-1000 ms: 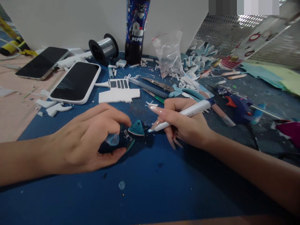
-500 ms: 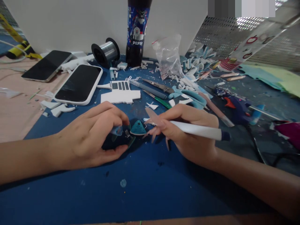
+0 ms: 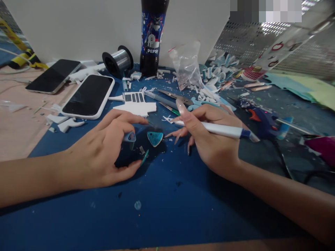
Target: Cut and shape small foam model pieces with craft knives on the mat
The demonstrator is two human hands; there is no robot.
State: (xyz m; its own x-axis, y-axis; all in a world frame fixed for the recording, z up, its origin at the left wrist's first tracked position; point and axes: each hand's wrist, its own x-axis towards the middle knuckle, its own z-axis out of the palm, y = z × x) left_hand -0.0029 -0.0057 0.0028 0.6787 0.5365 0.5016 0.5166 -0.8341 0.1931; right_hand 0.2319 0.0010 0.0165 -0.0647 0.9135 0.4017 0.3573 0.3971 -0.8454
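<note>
Blue mat nearest, on pinkish counter. Left hand: thumb and forefinger spread, pale-blue item at curled fingers; whether gripped, cannot tell. Right hand: pinching white pen between thumb and fingers. Teal triangular piece lying on mat between hands, just beside right hand. Beyond: white cutout, white-cased phone. Farther: wire spool, upright Pepsi bottle.

Left hand rested on the blue mat, thumb and index finger parted around a light-blue plastic-looking piece. Right hand gripped a white pen-shaped tool; its fingertips lay just beside a teal rounded-triangular piece. Behind, a dark, blue-labelled bottle stood upright.
</note>
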